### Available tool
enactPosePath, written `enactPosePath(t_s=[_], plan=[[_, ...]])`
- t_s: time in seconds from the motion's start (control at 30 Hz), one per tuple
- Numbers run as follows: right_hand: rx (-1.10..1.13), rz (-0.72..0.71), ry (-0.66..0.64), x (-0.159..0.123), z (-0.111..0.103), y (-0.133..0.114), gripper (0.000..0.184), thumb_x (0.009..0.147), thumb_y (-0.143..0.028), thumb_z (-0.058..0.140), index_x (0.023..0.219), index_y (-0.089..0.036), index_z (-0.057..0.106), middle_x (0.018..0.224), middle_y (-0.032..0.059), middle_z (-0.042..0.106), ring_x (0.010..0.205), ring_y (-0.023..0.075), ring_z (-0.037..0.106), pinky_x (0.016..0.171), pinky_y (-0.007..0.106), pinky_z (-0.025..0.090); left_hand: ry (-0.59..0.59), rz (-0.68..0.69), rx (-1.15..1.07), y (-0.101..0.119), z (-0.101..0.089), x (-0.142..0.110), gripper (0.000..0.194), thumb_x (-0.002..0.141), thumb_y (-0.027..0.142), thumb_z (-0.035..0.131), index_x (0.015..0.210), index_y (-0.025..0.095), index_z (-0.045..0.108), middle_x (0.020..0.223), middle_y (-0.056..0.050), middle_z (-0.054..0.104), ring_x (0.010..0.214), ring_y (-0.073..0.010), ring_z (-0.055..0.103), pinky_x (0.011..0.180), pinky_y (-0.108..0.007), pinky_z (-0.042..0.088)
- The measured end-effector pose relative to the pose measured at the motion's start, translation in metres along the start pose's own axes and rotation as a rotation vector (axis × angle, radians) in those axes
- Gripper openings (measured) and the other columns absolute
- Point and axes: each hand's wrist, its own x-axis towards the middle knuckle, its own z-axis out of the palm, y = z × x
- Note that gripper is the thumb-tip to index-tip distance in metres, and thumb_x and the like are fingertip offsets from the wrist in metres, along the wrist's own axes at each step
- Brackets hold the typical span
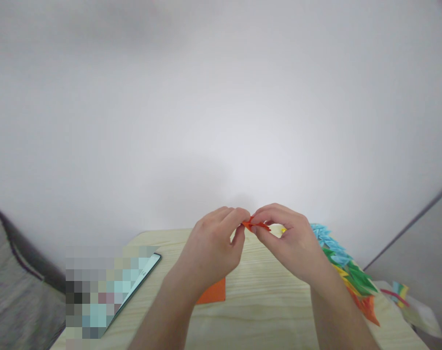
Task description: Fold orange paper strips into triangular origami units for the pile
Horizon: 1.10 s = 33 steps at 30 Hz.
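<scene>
A small folded piece of orange paper (256, 225) is held up between both hands, above the far part of the table. My left hand (218, 238) pinches its left end between thumb and fingers. From the other side, my right hand (287, 238) grips the piece with thumb and forefinger, and a pointed orange end sticks out to the right inside that hand. A flat sheet of orange paper (214, 291) lies on the table, partly covered by my left hand and forearm.
Several folded paper pieces, blue (330, 243), green (359, 277) and orange (368, 308), line the right edge of the wooden table (257, 311). A phone (136, 282) lies at the left, partly blurred out. The white wall (221, 107) rises behind. Grey fabric (20, 291) is at far left.
</scene>
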Motion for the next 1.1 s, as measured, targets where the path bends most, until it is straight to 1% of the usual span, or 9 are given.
enactPosePath(t_s=[0.23, 0.43, 0.57, 0.7, 0.8, 0.9, 1.0, 1.1], plan=[[-0.063, -0.039, 0.020, 0.000, 0.000, 0.002, 0.024, 0.091, -0.007, 0.064, 0.093, -0.026, 0.079, 0.104, 0.0034, 0.073, 0.093, 0.0187, 0.070, 0.080, 0.032, 0.055, -0.029, -0.028, 0.021, 0.000, 0.002, 0.001, 0.027, 0.093, 0.006, 0.053, 0.110, 0.026, 0.061, 0.094, -0.001, 0.069, 0.088, -0.0187, 0.063, 0.080, -0.034, 0.048], [-0.099, -0.076, 0.068, 0.000, 0.000, 0.007, 0.020, 0.092, -0.010, 0.065, 0.090, -0.026, 0.078, 0.109, 0.0051, 0.071, 0.098, 0.0211, 0.069, 0.085, 0.035, 0.056, -0.034, -0.064, -0.027, 0.004, -0.001, 0.001, 0.021, 0.095, 0.015, 0.058, 0.112, 0.026, 0.062, 0.095, -0.001, 0.069, 0.088, -0.0189, 0.063, 0.081, -0.035, 0.050], [-0.083, -0.080, 0.083, 0.001, 0.000, 0.006, 0.021, 0.092, -0.012, 0.065, 0.095, -0.027, 0.078, 0.110, 0.0055, 0.071, 0.100, 0.0216, 0.069, 0.087, 0.036, 0.057, -0.006, -0.029, -0.054, 0.003, -0.002, 0.000, 0.024, 0.097, 0.015, 0.058, 0.115, 0.028, 0.066, 0.099, -0.002, 0.072, 0.090, -0.0183, 0.065, 0.080, -0.033, 0.051], [-0.039, -0.062, 0.109, 0.003, 0.001, 0.004, 0.018, 0.091, -0.012, 0.067, 0.093, -0.026, 0.078, 0.107, 0.0053, 0.073, 0.099, 0.0217, 0.069, 0.087, 0.036, 0.057, -0.007, 0.032, -0.050, -0.001, -0.002, 0.000, 0.028, 0.098, 0.015, 0.057, 0.119, 0.029, 0.068, 0.107, -0.003, 0.076, 0.095, -0.0186, 0.068, 0.083, -0.034, 0.053], [0.065, 0.009, 0.133, 0.003, -0.001, 0.005, 0.012, 0.091, -0.017, 0.071, 0.097, -0.025, 0.076, 0.109, 0.0052, 0.073, 0.100, 0.0215, 0.070, 0.086, 0.035, 0.060, 0.026, 0.065, -0.044, -0.002, -0.002, -0.001, 0.023, 0.099, 0.014, 0.057, 0.114, 0.028, 0.069, 0.107, -0.003, 0.077, 0.095, -0.0183, 0.069, 0.083, -0.033, 0.053], [0.195, 0.160, 0.182, 0.002, -0.006, 0.010, 0.016, 0.091, -0.027, 0.075, 0.106, -0.024, 0.075, 0.107, 0.0061, 0.075, 0.094, 0.0209, 0.073, 0.082, 0.034, 0.062, 0.066, 0.059, -0.032, -0.002, -0.003, 0.000, 0.022, 0.098, 0.014, 0.058, 0.112, 0.027, 0.069, 0.103, -0.002, 0.076, 0.092, -0.0177, 0.069, 0.080, -0.032, 0.052], [0.306, 0.301, 0.200, 0.004, -0.012, 0.014, 0.023, 0.090, -0.035, 0.077, 0.108, -0.020, 0.075, 0.093, 0.0065, 0.078, 0.081, 0.0202, 0.074, 0.073, 0.033, 0.062, 0.083, 0.066, -0.031, -0.001, -0.004, 0.000, 0.023, 0.098, 0.013, 0.057, 0.112, 0.027, 0.068, 0.103, -0.002, 0.076, 0.093, -0.0177, 0.069, 0.081, -0.032, 0.051], [0.367, 0.368, 0.184, 0.005, -0.014, 0.016, 0.022, 0.088, -0.035, 0.078, 0.102, -0.018, 0.077, 0.080, 0.0054, 0.078, 0.072, 0.0193, 0.073, 0.069, 0.033, 0.062, 0.098, 0.077, -0.033, -0.001, -0.004, -0.001, 0.023, 0.098, 0.012, 0.056, 0.112, 0.027, 0.068, 0.103, -0.003, 0.076, 0.095, -0.0182, 0.069, 0.083, -0.032, 0.051]])
